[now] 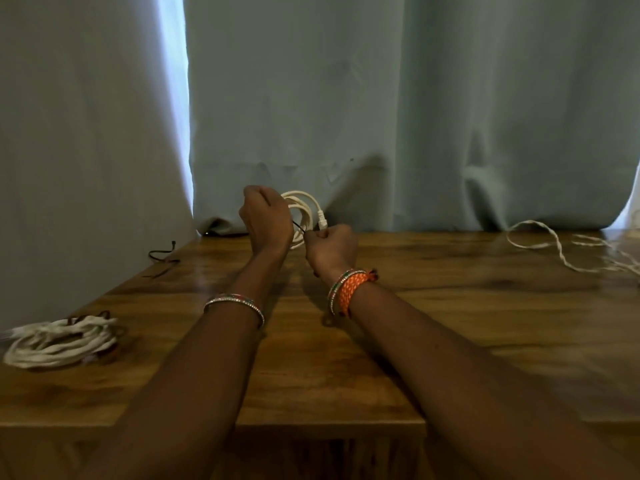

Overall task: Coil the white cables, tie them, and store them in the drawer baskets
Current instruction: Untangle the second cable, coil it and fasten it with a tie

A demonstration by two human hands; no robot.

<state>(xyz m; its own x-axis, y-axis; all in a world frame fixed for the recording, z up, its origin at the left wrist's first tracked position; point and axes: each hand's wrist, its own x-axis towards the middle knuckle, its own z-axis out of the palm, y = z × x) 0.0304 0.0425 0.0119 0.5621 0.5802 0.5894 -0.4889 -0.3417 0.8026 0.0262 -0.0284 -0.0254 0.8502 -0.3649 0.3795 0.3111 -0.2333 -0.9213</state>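
Two hands work above the brown wooden table (381,306). My left hand (266,220) has its fingers curled round the coiled white cable with its white plug (304,211), held upright over the far side of the table, in front of the grey-blue curtain (381,98). My right hand (330,249) sits just beside it, fingers curled and pinching a thin dark tie (298,226) that runs across to the coil. A second white cable bundle bound with a dark tie (60,341) lies flat at the table's left edge. Spare dark ties (162,256) lie near the far left corner. Loose white cable (568,247) trails across the far right.
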